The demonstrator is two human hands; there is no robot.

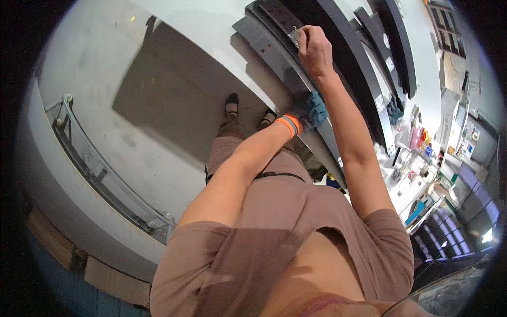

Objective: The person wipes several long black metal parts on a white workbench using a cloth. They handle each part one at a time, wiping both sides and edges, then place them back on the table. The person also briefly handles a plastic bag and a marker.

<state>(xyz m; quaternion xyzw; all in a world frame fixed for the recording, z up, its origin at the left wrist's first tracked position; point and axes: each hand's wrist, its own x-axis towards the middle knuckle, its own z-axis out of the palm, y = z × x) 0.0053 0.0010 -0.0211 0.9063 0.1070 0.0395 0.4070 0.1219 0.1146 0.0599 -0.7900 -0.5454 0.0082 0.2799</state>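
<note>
My left hand (307,112) wears a dark work glove with an orange cuff. Its fingers curl over the edge of a long dark grey profile (274,53), which has small holes near its far end. Farther along the same profile is my right hand (316,48), bare and closed with thumb and fingers together. By its fingertips shows a small clear, shiny piece (293,37), perhaps thin plastic; whether the fingers pinch it is hard to make out.
More long dark profiles (388,45) lie to the right on the white table (425,105). A dark glove (394,111) rests beside them. Small bottles and supplies (420,137) crowd the table's right side. At left stands a metal-framed rack (90,158) on the grey floor (87,100).
</note>
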